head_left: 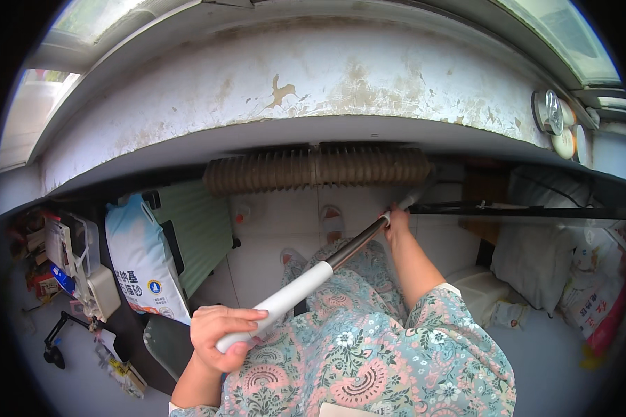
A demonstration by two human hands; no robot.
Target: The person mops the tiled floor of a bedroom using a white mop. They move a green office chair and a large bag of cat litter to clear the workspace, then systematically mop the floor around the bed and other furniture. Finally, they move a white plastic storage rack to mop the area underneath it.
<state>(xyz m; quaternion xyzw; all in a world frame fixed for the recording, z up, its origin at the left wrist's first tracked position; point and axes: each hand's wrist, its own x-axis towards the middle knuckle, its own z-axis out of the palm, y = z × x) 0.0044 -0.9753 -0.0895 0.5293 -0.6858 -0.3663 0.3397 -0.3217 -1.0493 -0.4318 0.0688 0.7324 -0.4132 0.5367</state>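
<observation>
Pole, head view: the pole (293,288) slanted across the front of the person's body, its thick white sleeve low on the left and its shiny metal shaft (355,244) rising toward the right; beyond the far hand its end was too blurred to make out.
Left hand: the left hand (220,335) was curled around the lower end of the white sleeve, fingers over the top and thumb below.
Right hand: the right hand (396,224) was wrapped around the upper part of the pole, near a pale collar; its fingertips were partly hidden.
Clothes: floral in green and pink, behind the pole.
Feet: slippers (332,222) showed on the tiled floor (257,271).
Radiator: a brown finned radiator (264,172) stood beneath a white windowsill (188,90) with peeling paint.
Left side: a ridged pale-green suitcase (205,243) stood beside a blue-and-white bag (142,257); a black desk lamp (57,340) was farther left.
Right side: a grey bag (532,260) lay near a white-and-red one (595,292).
</observation>
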